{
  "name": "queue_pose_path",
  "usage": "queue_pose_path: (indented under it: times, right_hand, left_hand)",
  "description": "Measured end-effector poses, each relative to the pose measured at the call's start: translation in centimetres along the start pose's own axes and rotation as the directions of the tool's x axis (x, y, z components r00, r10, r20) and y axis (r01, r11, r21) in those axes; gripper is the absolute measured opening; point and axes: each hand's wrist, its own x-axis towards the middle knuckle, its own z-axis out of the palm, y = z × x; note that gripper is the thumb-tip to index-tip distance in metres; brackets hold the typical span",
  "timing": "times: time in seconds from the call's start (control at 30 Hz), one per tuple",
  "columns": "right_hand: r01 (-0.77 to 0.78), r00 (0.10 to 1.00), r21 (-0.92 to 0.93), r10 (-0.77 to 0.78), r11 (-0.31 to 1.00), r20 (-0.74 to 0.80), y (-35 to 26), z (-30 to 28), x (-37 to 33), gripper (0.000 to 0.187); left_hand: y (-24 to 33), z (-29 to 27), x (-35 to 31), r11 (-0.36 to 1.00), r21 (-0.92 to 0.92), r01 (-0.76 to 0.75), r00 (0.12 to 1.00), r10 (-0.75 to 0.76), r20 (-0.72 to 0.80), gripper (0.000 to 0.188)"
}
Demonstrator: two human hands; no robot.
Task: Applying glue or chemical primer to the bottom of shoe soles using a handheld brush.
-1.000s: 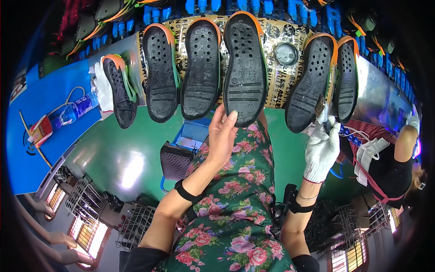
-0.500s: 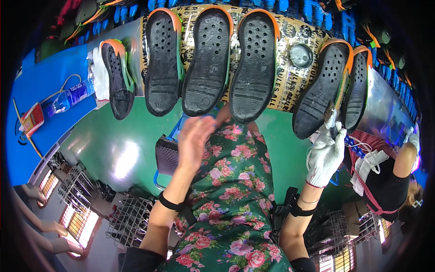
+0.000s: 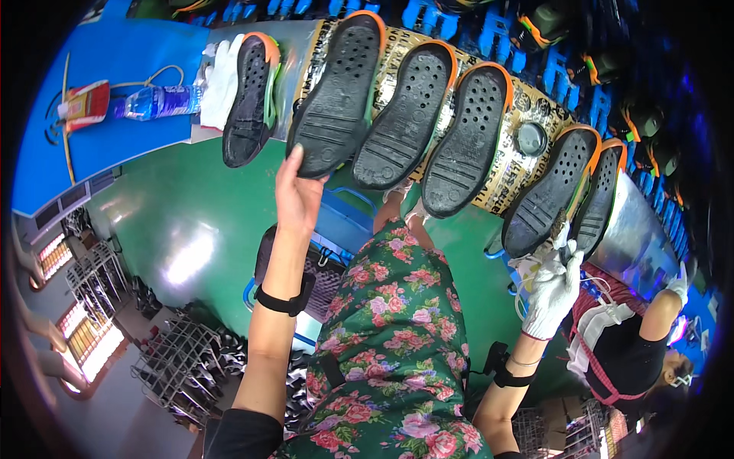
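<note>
Gripping a sole with one hand, holding a brush in the other

Clamped with the bare left hand (image 3: 298, 191) on the near end of the second sole (image 3: 336, 96) from the left, with the thumb over its top face and the fingers mostly hidden underneath. Holding a brush (image 3: 561, 227) between the fingers of the gloved right hand (image 3: 553, 294), well apart from the left, with the dark bristles pointing up beside the near end of the fifth sole (image 3: 544, 195). Cannot tell whether touching it.

Counting six soles in all, lying in a curved row along the taped desk (image 3: 520, 176), with near ends past its edge. Black, with round holes toward the far end and orange trim there. Between the fourth and fifth, farther back, showing a small round dish (image 3: 531, 139).

Just left of the first sole (image 3: 252, 99), showing a loose white glove (image 3: 220, 84); then, on the blue desk (image 3: 138, 57), a bottle (image 3: 157, 102) on its side and a red packet (image 3: 86, 105). Off to the right, showing a co-worker (image 3: 623, 344) in black.
</note>
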Motion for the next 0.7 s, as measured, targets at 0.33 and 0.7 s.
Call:
queue_pose_path:
  times: [0.33,0.7]
  right_hand:
    - [0.027,0.999,-0.061,-0.028,0.998,-0.017,0.0,2.0,-1.4,0.023]
    - [0.013,0.999,0.006,-0.013,1.000,0.035,0.7,4.4,-4.1,0.026]
  left_hand:
    - [3.5,2.1,-10.9,0.975,-0.118,-0.188,0.946,0.212,0.245,0.073]
    - [8.4,7.9,-15.2,0.960,0.025,-0.281,0.893,0.251,0.374,0.082]
